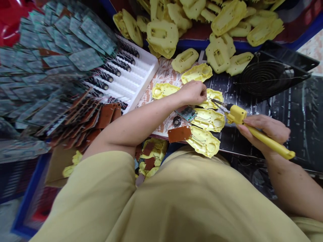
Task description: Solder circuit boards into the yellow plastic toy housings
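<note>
Yellow shirt, black sheet lettered "BENCH", right hand gripping soldering gun

Your right hand grips the yellow tool.
Its tip is over a shell, near your left hand.

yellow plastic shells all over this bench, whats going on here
A person is working with both hands. The right hand holds a yellow soldering gun, its tip at an open yellow shell. The left hand is closed at that shell's left end; what it pinches is hidden. Closer to the body lie a green circuit board and a brown circuit board.
</note>
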A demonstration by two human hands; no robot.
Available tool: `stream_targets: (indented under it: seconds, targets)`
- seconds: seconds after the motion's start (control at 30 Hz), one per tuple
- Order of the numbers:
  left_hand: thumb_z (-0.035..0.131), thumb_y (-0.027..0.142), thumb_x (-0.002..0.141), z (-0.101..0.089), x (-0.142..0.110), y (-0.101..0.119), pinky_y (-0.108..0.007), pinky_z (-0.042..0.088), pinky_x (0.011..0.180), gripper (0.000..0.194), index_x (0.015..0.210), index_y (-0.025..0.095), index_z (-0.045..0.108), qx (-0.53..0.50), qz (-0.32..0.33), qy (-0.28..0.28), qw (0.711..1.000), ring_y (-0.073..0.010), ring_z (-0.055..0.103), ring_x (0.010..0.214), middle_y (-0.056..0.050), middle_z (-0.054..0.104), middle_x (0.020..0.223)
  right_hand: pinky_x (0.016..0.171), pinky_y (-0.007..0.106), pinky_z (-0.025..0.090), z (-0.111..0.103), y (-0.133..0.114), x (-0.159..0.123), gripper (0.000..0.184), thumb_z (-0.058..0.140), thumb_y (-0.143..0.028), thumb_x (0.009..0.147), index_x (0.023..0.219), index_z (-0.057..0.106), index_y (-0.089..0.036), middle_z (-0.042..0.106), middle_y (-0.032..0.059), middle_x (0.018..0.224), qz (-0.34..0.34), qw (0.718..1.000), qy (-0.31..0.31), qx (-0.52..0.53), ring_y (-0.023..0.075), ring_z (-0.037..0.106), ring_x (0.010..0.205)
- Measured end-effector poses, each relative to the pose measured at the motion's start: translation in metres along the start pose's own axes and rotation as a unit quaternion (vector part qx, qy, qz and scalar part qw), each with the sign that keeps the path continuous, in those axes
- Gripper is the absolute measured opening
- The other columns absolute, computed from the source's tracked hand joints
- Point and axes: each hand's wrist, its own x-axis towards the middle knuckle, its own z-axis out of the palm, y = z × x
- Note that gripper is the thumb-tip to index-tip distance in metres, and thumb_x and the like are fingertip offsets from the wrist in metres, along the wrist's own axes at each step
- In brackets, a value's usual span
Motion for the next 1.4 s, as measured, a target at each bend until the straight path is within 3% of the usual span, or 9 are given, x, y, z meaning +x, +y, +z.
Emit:
stream_targets:
  seconds: [0.17,0.37,0.5,0.57,0.77,0.97,1.07,1.23,1.4]
  targets:
    - [0.07,0.018,0.08,-0.001,0.001,0.0,-0.034,0.059,0.095,0.022,0.095,0.02,0.087,-0.001,0.004,-0.003,1.0,-0.0259,0.076,0.102,-0.007,0.079,0.085,0.061,0.033,0.068,-0.005,-0.005,-0.005,0.022,0.091,-0.018,0.092,0.102,0.078,-0.033,0.084,-0.002,0.09,0.027,0.999,0.003,-0.028,0.0227,0.082,0.073]
    - [0.071,0.015,0.083,-0.004,-0.002,0.006,-0.036,0.057,0.098,0.026,0.102,0.018,0.088,0.009,-0.021,-0.02,1.0,-0.027,0.076,0.104,-0.01,0.082,0.096,0.074,0.039,0.074,-0.003,-0.005,-0.018,0.057,0.09,-0.034,0.097,0.151,0.071,-0.039,0.086,0.0007,0.118,0.123,0.989,0.028,-0.077,0.0268,0.086,0.088]
    - [0.07,0.019,0.09,0.001,-0.01,0.004,-0.042,0.053,0.11,0.021,0.1,0.021,0.088,0.026,0.005,0.029,0.999,-0.0293,0.074,0.115,-0.009,0.084,0.105,0.067,0.038,0.071,0.0,-0.005,-0.017,0.02,0.089,-0.041,0.098,0.115,0.082,-0.034,0.086,-0.0004,0.102,0.105,0.991,0.019,-0.084,0.0251,0.083,0.077]
    - [0.068,0.022,0.093,0.004,-0.013,0.002,-0.047,0.05,0.117,0.021,0.101,0.022,0.088,0.026,0.01,0.062,0.998,-0.0299,0.073,0.118,-0.009,0.085,0.108,0.063,0.037,0.068,0.001,-0.004,-0.015,0.014,0.088,-0.043,0.098,0.102,0.079,-0.033,0.085,-0.0007,0.094,0.097,0.99,0.035,-0.093,0.024,0.081,0.072]
    - [0.067,0.021,0.091,0.009,-0.011,0.001,-0.044,0.052,0.116,0.023,0.102,0.021,0.087,-0.015,-0.023,0.066,0.997,-0.0259,0.077,0.107,-0.006,0.085,0.098,0.074,0.038,0.072,0.004,0.013,-0.014,0.04,0.084,-0.058,0.099,0.128,0.078,-0.032,0.086,0.0016,0.103,0.154,0.985,0.001,-0.08,0.0246,0.083,0.079]
    - [0.07,0.021,0.087,0.006,-0.01,0.003,-0.043,0.053,0.114,0.018,0.093,0.023,0.086,-0.018,-0.035,0.056,0.998,-0.0267,0.078,0.107,-0.005,0.086,0.097,0.059,0.029,0.067,0.002,0.026,-0.008,0.023,0.094,-0.046,0.093,0.106,0.082,-0.03,0.086,0.0,0.094,0.086,0.996,0.015,-0.029,0.0208,0.081,0.07]
    - [0.071,0.02,0.086,0.005,-0.01,0.003,-0.043,0.053,0.114,0.018,0.094,0.023,0.087,-0.018,-0.038,0.051,0.998,-0.0271,0.078,0.107,-0.005,0.085,0.096,0.061,0.031,0.069,0.0,0.03,-0.002,0.023,0.093,-0.048,0.093,0.098,0.081,-0.029,0.085,0.0016,0.091,0.083,0.996,0.013,-0.005,0.0227,0.082,0.071]
    - [0.072,0.018,0.083,0.006,-0.008,0.004,-0.04,0.054,0.113,0.021,0.096,0.021,0.088,-0.024,-0.042,0.056,0.997,-0.0266,0.078,0.109,-0.005,0.085,0.095,0.069,0.039,0.073,-0.006,0.036,0.011,0.027,0.091,-0.055,0.094,0.093,0.081,-0.03,0.085,0.0032,0.093,0.109,0.992,-0.061,0.029,0.0254,0.083,0.076]
    - [0.071,0.017,0.082,0.007,-0.008,0.004,-0.042,0.055,0.113,0.023,0.097,0.021,0.089,-0.027,-0.045,0.054,0.997,-0.028,0.079,0.11,-0.006,0.085,0.096,0.066,0.037,0.07,-0.016,0.046,0.025,0.031,0.093,-0.058,0.089,0.091,0.082,-0.03,0.086,0.0055,0.091,0.111,0.989,-0.093,0.032,0.0255,0.082,0.074]
